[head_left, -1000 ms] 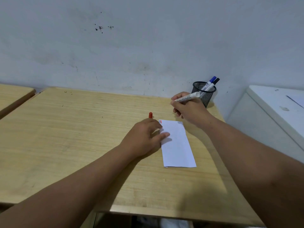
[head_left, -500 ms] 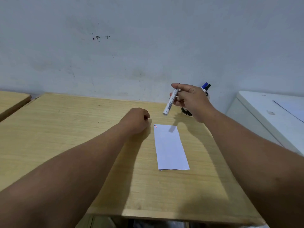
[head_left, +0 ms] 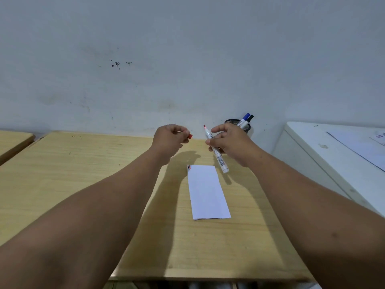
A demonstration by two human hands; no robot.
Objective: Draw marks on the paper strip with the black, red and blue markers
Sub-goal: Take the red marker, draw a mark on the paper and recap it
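A white paper strip (head_left: 207,191) lies on the wooden desk (head_left: 83,174), with small black, red and blue marks at its far left corner. Above and beyond it, my right hand (head_left: 231,144) holds the uncapped red marker (head_left: 217,155), red tip pointing up and away. My left hand (head_left: 169,140) is raised beside it and pinches the red cap (head_left: 190,136). The cap and the tip are a short gap apart. The blue marker (head_left: 244,119) and black marker (head_left: 249,120) stand in a black mesh cup (head_left: 246,127) behind my right hand.
A grey-white wall rises right behind the desk. A white cabinet (head_left: 333,155) with papers on top stands to the right, and a second wooden desk (head_left: 12,140) edge shows at far left.
My left hand left the paper, picked up the red cap from the desk and rose. My right hand turned the marker tip-up and brought it toward the cap.
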